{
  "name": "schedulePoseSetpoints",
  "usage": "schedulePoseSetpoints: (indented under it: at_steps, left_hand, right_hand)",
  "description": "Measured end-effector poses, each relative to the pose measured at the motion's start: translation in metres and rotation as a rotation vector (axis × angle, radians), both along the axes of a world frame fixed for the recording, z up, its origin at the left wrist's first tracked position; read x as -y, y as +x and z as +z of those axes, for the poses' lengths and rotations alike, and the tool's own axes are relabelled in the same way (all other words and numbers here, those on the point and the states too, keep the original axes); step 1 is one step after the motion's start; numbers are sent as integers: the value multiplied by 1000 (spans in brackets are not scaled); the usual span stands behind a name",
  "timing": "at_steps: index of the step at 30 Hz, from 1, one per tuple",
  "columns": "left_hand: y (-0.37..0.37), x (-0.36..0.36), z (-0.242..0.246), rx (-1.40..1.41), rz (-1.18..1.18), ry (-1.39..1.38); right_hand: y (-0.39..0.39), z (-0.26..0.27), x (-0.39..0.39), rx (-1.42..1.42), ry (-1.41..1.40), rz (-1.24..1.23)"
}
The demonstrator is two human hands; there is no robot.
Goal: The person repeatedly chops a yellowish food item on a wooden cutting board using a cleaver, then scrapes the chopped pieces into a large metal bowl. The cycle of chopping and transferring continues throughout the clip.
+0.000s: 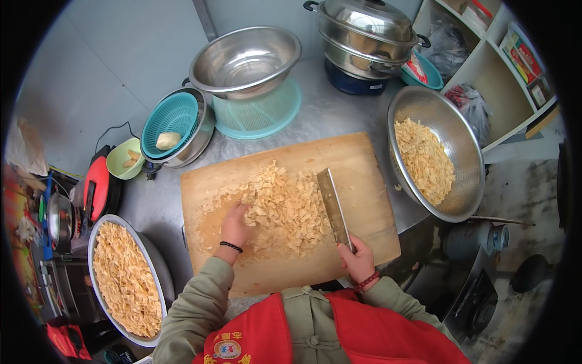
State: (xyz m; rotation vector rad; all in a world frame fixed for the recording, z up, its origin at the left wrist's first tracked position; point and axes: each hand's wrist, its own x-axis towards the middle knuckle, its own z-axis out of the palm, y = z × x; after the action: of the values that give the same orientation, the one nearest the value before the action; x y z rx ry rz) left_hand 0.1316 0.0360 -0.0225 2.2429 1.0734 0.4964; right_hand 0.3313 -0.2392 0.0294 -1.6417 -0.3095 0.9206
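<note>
A heap of thin, pale yellow chopped flakes [286, 209] lies on a wooden cutting board [359, 159]; what food they are I cannot tell for sure. My right hand [359, 259] grips the handle of a cleaver [334, 207], whose blade stands on edge along the heap's right side. At the left side of the heap is my left hand [236, 225], its fingertips touching the flakes and partly hidden. Smaller crumbs are scattered over the board's left part.
Left stands a deep metal basin [166, 268] full of flakes; right, a perforated steel colander [464, 177] holds more. Behind the board are a steel bowl [245, 59] on an upturned teal basket [257, 113], a teal strainer [182, 111], a green bowl [117, 159] and a steamer pot [368, 36].
</note>
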Motion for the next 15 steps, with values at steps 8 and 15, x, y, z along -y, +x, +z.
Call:
schedulePoseSetpoints:
  at_steps: [8, 15]
  left_hand:
    - [-37, -17, 6, 47, -43, -97]
    - [-47, -15, 17, 134, 64, -287]
  right_hand:
    - [16, -6, 13, 22, -51, -50]
    - [16, -14, 8, 203, -138, 111]
